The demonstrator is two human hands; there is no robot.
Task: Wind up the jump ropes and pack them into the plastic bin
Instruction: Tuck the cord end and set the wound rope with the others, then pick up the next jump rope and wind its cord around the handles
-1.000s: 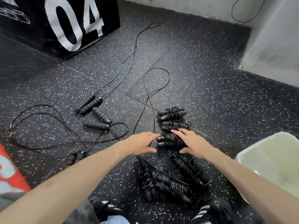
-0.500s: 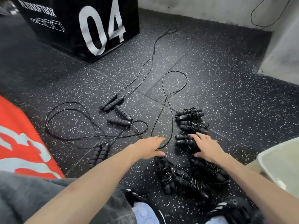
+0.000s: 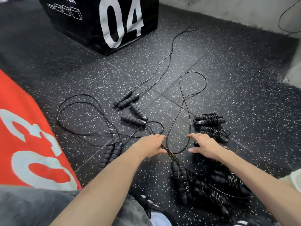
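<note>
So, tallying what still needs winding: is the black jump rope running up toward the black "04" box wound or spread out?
Spread out: the black jump rope trails loosely across the floor, handles side by side.

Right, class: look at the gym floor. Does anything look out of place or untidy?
Yes. Several unwound jump ropes sprawl in tangled loops across the floor, cords crossing, while wound bundles lie neatly to the right. The left hand reaches over a loose cord.

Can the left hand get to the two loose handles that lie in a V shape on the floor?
Probably yes. The left hand is just short of the V-shaped handles, with only loose black cord on the open floor between them.
</note>
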